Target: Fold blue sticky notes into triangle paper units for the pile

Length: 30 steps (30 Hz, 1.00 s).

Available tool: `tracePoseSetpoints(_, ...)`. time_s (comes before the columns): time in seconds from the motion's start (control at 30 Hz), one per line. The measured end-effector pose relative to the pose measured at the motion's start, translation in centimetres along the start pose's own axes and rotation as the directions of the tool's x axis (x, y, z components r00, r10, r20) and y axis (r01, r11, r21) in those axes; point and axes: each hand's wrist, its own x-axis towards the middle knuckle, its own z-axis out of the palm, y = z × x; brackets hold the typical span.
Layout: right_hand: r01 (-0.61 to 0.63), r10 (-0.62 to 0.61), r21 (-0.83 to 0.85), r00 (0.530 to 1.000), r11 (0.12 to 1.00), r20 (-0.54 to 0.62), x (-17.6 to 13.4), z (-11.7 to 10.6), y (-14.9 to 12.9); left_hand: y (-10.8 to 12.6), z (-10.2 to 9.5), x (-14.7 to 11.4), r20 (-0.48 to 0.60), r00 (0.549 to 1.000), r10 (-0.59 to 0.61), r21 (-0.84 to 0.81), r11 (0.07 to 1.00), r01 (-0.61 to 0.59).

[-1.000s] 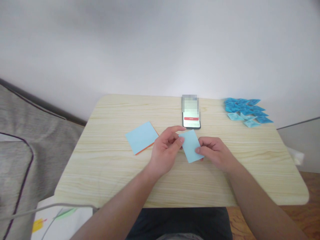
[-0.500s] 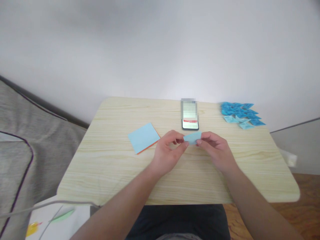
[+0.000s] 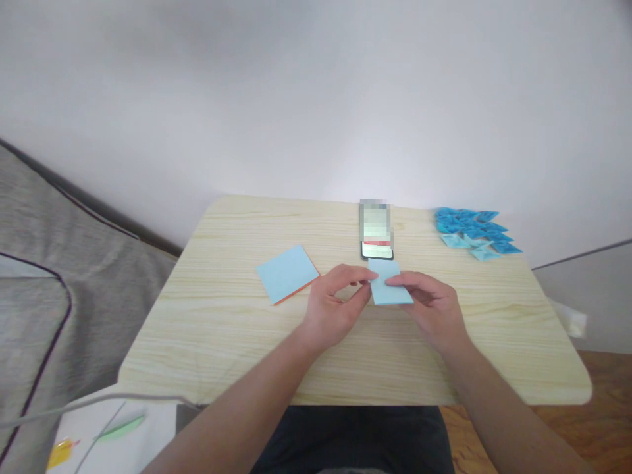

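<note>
A light blue piece of folded paper (image 3: 391, 291) is held just above the table between my two hands. My left hand (image 3: 336, 303) pinches its left edge between thumb and fingers. My right hand (image 3: 433, 304) grips it from the right, with a finger lying across its upper face and the thumb partly hidden. To the left of my left hand lies a stack of square paper (image 3: 287, 273), light blue on top with an orange edge showing below.
Beyond the paper, a phone (image 3: 377, 251) lies on the wood-grain table (image 3: 212, 329), its screen lit and partly pixelated. Several folded blue paper pieces (image 3: 474, 229) are clustered at the back right. A grey cable (image 3: 148, 397) runs past the front left corner, near a grey fabric seat (image 3: 108, 296).
The folded paper has turned from a narrow, tilted strip to a broader face seen from above. My right hand's grip has shifted, with a finger now on top of it.
</note>
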Motion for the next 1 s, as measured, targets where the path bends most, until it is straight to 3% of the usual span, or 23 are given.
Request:
tracePoseSetpoints(0.13,0.012,-0.012,-0.01,1.0,1.0,0.007,0.9,0.1,-0.1,-0.1,-0.2,0.2,0.027,0.999,-0.025,-0.094,0.995,0.028)
tracePoseSetpoints(0.33,0.005,-0.008,0.033,0.996,0.999,0.089,1.8,0.5,-0.6,-0.8,-0.1,0.2,-0.041,0.999,-0.029,-0.184,0.983,0.021)
tracePoseSetpoints(0.5,0.015,-0.015,0.002,0.998,1.0,0.065,2.1,0.9,-0.3,-0.8,-0.1,0.1,-0.005,0.994,-0.111,-0.154,0.982,0.109)
tracePoseSetpoints(0.67,0.031,-0.032,-0.026,0.999,0.999,-0.01,1.5,1.3,0.7,-0.6,0.0,0.2,-0.037,0.987,-0.157,-0.088,0.984,0.153)
tracePoseSetpoints(0.9,-0.092,0.104,0.148,0.991,0.985,-0.081,1.3,1.4,1.3,-0.5,0.3,0.2,-0.007,0.99,-0.14,-0.009,0.99,0.14)
tracePoseSetpoints(1.0,-0.132,0.138,0.103,0.989,0.986,-0.054,1.4,1.3,1.2,-0.5,0.3,0.1,0.024,0.988,-0.154,0.008,0.988,0.154)
